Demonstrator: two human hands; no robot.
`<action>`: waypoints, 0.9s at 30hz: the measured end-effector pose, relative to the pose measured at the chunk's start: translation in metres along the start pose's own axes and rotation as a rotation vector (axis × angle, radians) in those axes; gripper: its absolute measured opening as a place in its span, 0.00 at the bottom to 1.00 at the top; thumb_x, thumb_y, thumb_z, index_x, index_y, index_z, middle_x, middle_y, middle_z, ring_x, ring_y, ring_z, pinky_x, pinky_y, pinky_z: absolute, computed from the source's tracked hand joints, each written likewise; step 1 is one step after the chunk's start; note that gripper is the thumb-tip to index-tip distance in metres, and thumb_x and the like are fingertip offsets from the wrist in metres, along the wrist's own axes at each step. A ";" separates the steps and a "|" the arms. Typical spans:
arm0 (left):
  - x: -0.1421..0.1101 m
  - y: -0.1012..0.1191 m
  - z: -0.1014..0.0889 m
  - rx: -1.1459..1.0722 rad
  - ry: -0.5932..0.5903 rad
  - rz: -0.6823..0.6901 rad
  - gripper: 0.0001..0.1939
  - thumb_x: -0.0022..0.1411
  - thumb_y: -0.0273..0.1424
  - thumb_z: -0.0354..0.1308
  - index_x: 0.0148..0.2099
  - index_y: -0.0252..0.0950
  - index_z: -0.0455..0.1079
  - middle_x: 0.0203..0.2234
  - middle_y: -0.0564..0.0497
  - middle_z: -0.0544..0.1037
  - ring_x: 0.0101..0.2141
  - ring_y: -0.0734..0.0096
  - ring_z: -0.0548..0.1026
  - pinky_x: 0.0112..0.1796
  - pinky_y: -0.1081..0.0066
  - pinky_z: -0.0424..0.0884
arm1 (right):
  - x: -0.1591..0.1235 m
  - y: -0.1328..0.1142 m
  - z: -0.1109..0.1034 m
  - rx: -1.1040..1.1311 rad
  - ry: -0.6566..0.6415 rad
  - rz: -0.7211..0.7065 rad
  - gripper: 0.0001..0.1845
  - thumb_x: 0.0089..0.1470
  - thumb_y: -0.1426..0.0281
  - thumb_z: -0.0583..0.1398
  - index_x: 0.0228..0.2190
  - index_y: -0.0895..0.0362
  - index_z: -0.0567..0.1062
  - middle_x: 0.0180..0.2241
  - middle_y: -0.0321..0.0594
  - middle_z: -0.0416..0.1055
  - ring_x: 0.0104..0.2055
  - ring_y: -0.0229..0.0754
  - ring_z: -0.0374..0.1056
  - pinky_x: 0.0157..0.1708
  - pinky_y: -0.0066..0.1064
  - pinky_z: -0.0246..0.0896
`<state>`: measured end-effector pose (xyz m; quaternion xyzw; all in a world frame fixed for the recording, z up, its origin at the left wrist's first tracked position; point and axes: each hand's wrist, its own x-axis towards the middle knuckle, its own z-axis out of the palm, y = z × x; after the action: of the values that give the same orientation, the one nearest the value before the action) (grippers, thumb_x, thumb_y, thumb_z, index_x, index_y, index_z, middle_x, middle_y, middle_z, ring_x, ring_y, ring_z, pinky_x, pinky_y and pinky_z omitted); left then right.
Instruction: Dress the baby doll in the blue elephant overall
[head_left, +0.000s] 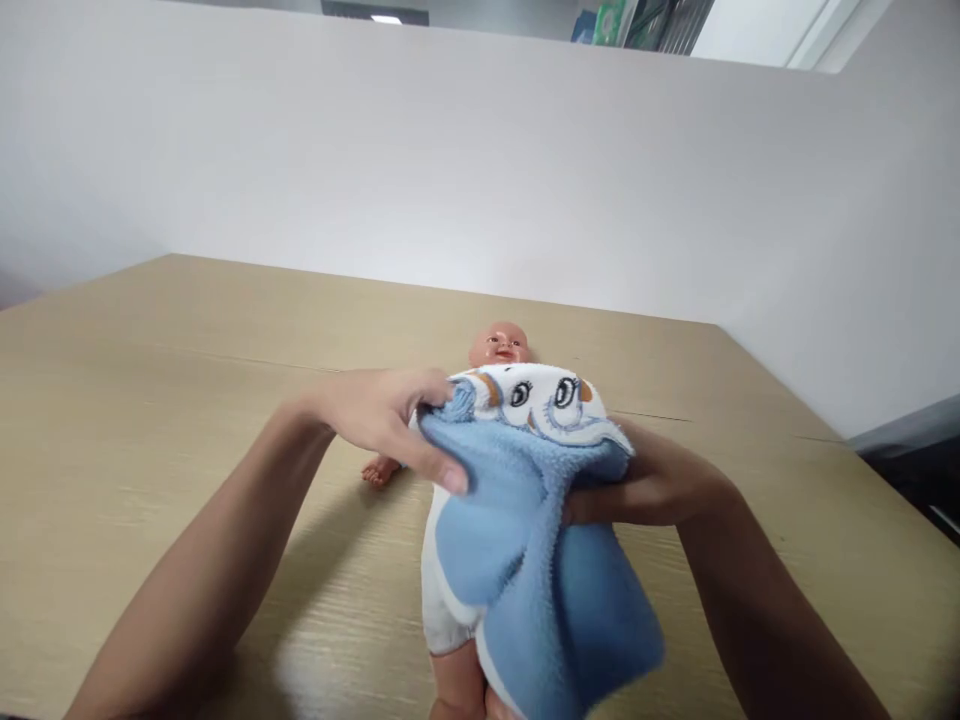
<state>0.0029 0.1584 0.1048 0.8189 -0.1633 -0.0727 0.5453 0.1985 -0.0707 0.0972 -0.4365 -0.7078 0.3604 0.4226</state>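
A baby doll (501, 345) lies on its back on a light wooden table (150, 400), head away from me. A blue fleece garment (525, 550) with a white cartoon-face hood is bunched over its chest and belly. My left hand (382, 410) pinches the garment's upper left edge between thumb and fingers. My right hand (652, 485) grips the garment's right side, fingers partly tucked under the fabric. One doll hand (379, 470) pokes out below my left wrist. The doll's legs reach toward the bottom of the view.
A plain white partition wall (480, 180) stands along the table's far edge. The table's right edge (862, 450) drops off to a dark floor area. Shelved items show above the partition at the top right.
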 end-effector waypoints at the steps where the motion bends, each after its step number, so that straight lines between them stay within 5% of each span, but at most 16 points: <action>1: -0.004 0.001 -0.003 0.020 -0.018 0.004 0.14 0.64 0.39 0.78 0.35 0.38 0.79 0.23 0.51 0.78 0.24 0.68 0.76 0.26 0.73 0.74 | 0.000 0.000 0.000 0.004 -0.012 -0.004 0.11 0.59 0.65 0.75 0.41 0.56 0.84 0.37 0.38 0.81 0.42 0.44 0.77 0.51 0.35 0.77; 6: -0.005 0.003 -0.003 0.076 0.177 0.150 0.12 0.73 0.38 0.68 0.54 0.38 0.80 0.43 0.44 0.86 0.45 0.61 0.83 0.50 0.67 0.82 | 0.004 0.000 0.000 0.054 -0.272 0.125 0.17 0.62 0.63 0.74 0.49 0.58 0.85 0.46 0.42 0.83 0.52 0.47 0.79 0.57 0.34 0.75; 9: -0.003 0.001 -0.001 0.048 0.139 0.052 0.16 0.75 0.42 0.66 0.53 0.35 0.79 0.41 0.44 0.85 0.39 0.64 0.82 0.40 0.72 0.82 | 0.003 0.005 -0.002 0.092 -0.336 0.138 0.21 0.55 0.59 0.78 0.45 0.59 0.86 0.42 0.39 0.83 0.47 0.46 0.80 0.55 0.32 0.75; 14: -0.007 -0.003 -0.004 0.067 -0.088 -0.055 0.21 0.61 0.48 0.78 0.34 0.36 0.79 0.27 0.49 0.80 0.32 0.62 0.80 0.34 0.70 0.82 | -0.008 0.016 -0.004 0.152 -0.065 0.101 0.19 0.58 0.55 0.76 0.39 0.58 0.86 0.37 0.38 0.82 0.43 0.44 0.78 0.55 0.32 0.75; 18: -0.003 -0.003 0.000 -0.049 0.036 0.049 0.22 0.66 0.49 0.74 0.32 0.37 0.77 0.26 0.49 0.80 0.33 0.64 0.81 0.37 0.71 0.83 | -0.013 0.022 0.001 0.263 0.076 0.142 0.20 0.59 0.52 0.76 0.40 0.56 0.85 0.36 0.37 0.81 0.43 0.42 0.79 0.52 0.29 0.76; 24: 0.001 0.005 0.013 -0.092 0.162 0.034 0.26 0.69 0.53 0.69 0.33 0.35 0.78 0.32 0.46 0.83 0.41 0.61 0.83 0.43 0.70 0.83 | -0.006 0.020 0.007 0.357 -0.358 0.362 0.27 0.44 0.55 0.83 0.39 0.59 0.88 0.38 0.41 0.85 0.47 0.50 0.83 0.55 0.34 0.78; 27: -0.006 0.004 0.023 -0.092 0.148 -0.075 0.30 0.65 0.60 0.69 0.29 0.37 0.78 0.23 0.48 0.77 0.30 0.62 0.80 0.27 0.73 0.78 | -0.012 0.022 0.012 0.394 -0.233 0.342 0.31 0.42 0.55 0.83 0.45 0.58 0.88 0.43 0.42 0.85 0.52 0.52 0.82 0.58 0.36 0.77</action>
<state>-0.0103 0.1390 0.0989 0.8017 -0.0881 -0.0397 0.5899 0.1973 -0.0750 0.0695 -0.4146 -0.5840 0.6049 0.3481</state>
